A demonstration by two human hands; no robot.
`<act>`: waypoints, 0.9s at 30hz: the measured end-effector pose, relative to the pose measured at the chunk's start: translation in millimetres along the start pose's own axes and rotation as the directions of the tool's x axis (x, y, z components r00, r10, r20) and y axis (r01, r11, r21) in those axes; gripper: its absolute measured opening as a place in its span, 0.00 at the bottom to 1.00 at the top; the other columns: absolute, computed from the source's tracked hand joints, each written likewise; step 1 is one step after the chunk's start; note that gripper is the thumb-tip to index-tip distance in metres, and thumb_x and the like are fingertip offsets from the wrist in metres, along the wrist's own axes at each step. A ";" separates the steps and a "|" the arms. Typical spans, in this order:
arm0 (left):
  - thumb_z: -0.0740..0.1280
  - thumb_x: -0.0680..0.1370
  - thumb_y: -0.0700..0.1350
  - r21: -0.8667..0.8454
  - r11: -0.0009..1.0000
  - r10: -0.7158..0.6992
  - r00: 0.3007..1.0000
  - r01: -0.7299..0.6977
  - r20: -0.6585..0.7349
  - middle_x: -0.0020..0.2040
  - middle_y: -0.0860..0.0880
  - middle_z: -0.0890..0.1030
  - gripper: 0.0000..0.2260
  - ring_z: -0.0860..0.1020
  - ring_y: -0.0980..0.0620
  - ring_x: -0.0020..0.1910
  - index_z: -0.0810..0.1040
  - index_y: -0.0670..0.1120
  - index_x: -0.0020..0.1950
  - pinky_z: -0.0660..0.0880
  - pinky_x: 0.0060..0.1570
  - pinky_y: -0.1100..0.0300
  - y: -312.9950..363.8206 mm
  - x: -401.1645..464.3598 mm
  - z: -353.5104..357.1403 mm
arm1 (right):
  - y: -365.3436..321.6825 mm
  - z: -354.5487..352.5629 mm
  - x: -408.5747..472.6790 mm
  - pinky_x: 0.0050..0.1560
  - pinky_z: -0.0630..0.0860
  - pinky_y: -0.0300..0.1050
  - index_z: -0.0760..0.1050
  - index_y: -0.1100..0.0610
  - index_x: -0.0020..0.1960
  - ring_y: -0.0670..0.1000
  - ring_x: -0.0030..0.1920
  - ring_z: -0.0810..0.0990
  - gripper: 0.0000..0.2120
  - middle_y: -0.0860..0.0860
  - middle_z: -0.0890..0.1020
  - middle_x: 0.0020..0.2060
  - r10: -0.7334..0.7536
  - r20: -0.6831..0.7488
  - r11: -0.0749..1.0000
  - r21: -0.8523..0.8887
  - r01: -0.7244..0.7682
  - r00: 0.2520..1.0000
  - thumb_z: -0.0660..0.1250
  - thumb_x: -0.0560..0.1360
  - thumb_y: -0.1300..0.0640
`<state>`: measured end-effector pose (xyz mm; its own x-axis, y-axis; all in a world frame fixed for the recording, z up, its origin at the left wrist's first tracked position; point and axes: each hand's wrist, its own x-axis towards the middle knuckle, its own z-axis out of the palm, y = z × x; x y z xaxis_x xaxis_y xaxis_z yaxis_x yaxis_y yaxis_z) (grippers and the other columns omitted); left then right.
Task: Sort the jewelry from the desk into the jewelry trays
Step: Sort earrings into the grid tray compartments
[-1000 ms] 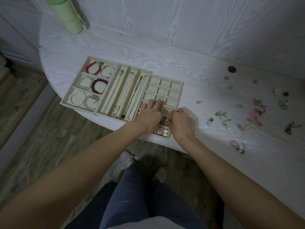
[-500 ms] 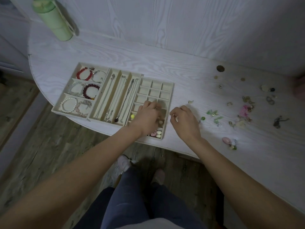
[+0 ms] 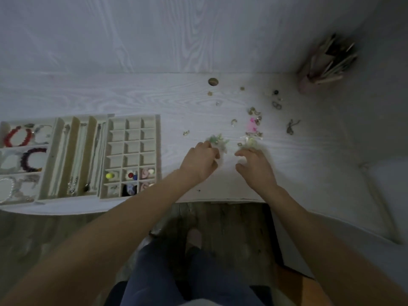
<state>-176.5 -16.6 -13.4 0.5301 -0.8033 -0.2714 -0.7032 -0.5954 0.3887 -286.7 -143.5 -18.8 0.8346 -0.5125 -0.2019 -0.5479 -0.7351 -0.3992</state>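
Note:
Three cream jewelry trays sit at the left of the white desk: a bracelet tray (image 3: 13, 147), a necklace tray (image 3: 57, 151) and a grid tray (image 3: 158, 140) whose near cells hold small coloured pieces. Loose jewelry lies scattered to the right. My left hand (image 3: 199, 161) has its fingers curled onto a cluster of green earrings (image 3: 217, 141) and seems to pinch them; blur hides the contact. My right hand (image 3: 254, 167) hovers spread beside it, its fingertips at a pale yellow-green piece (image 3: 250, 142).
More loose pieces lie beyond the hands: a pink one (image 3: 252, 125), gold ones (image 3: 254, 111), a dark pendant (image 3: 291, 128), a small gold earring (image 3: 186, 132). A cable hole (image 3: 213, 81) sits by the wall. A pink holder of sticks (image 3: 324, 67) stands far right. The desk edge (image 3: 220, 199) is near.
Both hands left the grid tray and moved right to the scattered jewelry. The camera swung right, so the trays now lie at the left and the green bottle is out of view.

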 end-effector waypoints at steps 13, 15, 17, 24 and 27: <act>0.69 0.74 0.42 -0.121 0.988 0.108 0.992 -0.099 0.063 0.55 0.41 0.72 0.12 0.73 0.41 0.54 0.76 0.41 0.56 0.71 0.53 0.51 42.3 41.6 40.7 | 34.9 11.9 -6.3 0.43 0.66 0.43 0.73 0.58 0.55 0.55 0.54 0.70 0.08 0.56 0.72 0.52 0.074 0.095 0.997 -0.046 -0.070 0.993 0.63 0.76 0.61; 0.68 0.75 0.42 -0.113 0.988 0.112 0.992 -0.104 0.065 0.55 0.40 0.72 0.11 0.73 0.41 0.54 0.76 0.40 0.56 0.70 0.54 0.51 41.7 43.6 41.4 | 36.3 10.6 -4.9 0.44 0.67 0.43 0.74 0.58 0.56 0.54 0.55 0.71 0.08 0.56 0.72 0.53 0.077 0.072 0.996 -0.047 -0.073 0.994 0.63 0.77 0.60; 0.65 0.78 0.42 -0.103 0.990 0.101 0.993 -0.095 0.055 0.56 0.40 0.72 0.11 0.73 0.41 0.55 0.76 0.39 0.57 0.70 0.55 0.52 39.4 45.1 39.9 | 36.1 7.7 -5.9 0.47 0.68 0.44 0.75 0.58 0.56 0.54 0.56 0.70 0.08 0.55 0.73 0.54 0.063 0.022 0.998 -0.010 -0.063 0.998 0.64 0.77 0.58; 0.59 0.79 0.35 -0.346 0.937 0.027 0.999 -0.035 -0.028 0.44 0.46 0.77 0.07 0.78 0.47 0.43 0.77 0.40 0.51 0.72 0.44 0.61 19.2 35.0 -7.8 | 8.7 -16.3 7.0 0.45 0.72 0.44 0.79 0.61 0.51 0.50 0.44 0.77 0.09 0.55 0.79 0.47 -0.028 -0.055 0.953 0.299 0.043 0.998 0.64 0.78 0.56; 0.59 0.80 0.35 -0.579 0.815 -0.041 0.999 0.013 -0.035 0.37 0.50 0.77 0.07 0.80 0.52 0.35 0.76 0.40 0.47 0.76 0.36 0.66 6.9 18.8 -38.6 | -15.2 -28.0 15.6 0.42 0.75 0.41 0.81 0.65 0.47 0.49 0.39 0.82 0.12 0.58 0.84 0.41 -0.041 -0.015 0.869 0.493 0.043 0.999 0.63 0.79 0.58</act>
<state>-153.1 -35.2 18.1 0.5746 -0.7773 -0.2561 -0.2922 -0.4871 0.8230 -266.9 -152.8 9.1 0.8555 -0.4883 -0.1723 -0.4126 -0.4417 -0.7966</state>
